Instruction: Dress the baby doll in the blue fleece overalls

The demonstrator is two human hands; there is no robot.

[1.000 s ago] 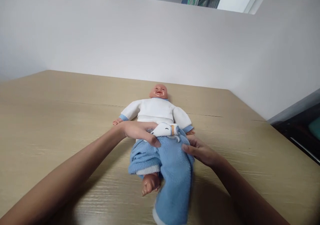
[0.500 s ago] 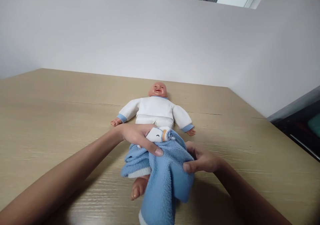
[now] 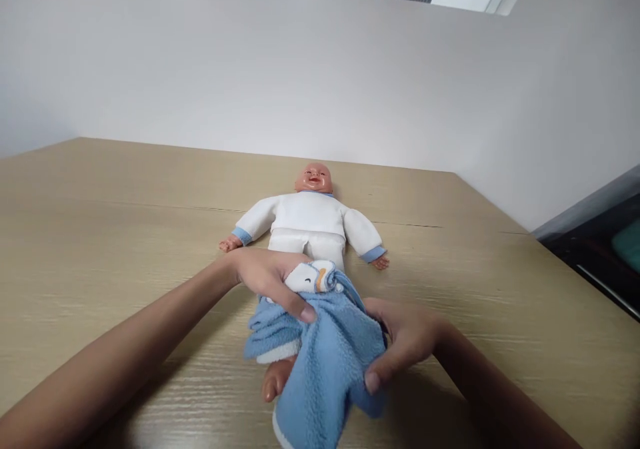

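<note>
A baby doll [image 3: 307, 219] in a white top lies on its back on the wooden table [image 3: 100, 236], head away from me. Blue fleece trousers [image 3: 327, 356] with a white animal patch are bunched low on its legs, and one bare foot [image 3: 275, 380] sticks out. My left hand [image 3: 270, 279] grips the trousers' waist on the left side. My right hand [image 3: 400, 342] grips the fabric on the right side, thumb pressed into the fleece. The doll's other leg is hidden under the cloth.
A white wall [image 3: 300, 82] rises behind the table's far edge. To the right, past the table's edge, stands dark furniture [image 3: 600, 256] with a teal item on it.
Both hands have pulled the blue trousers down the doll's legs toward me. More of the white body shows at the waist, and my right hand has closed tighter on the fabric.
</note>
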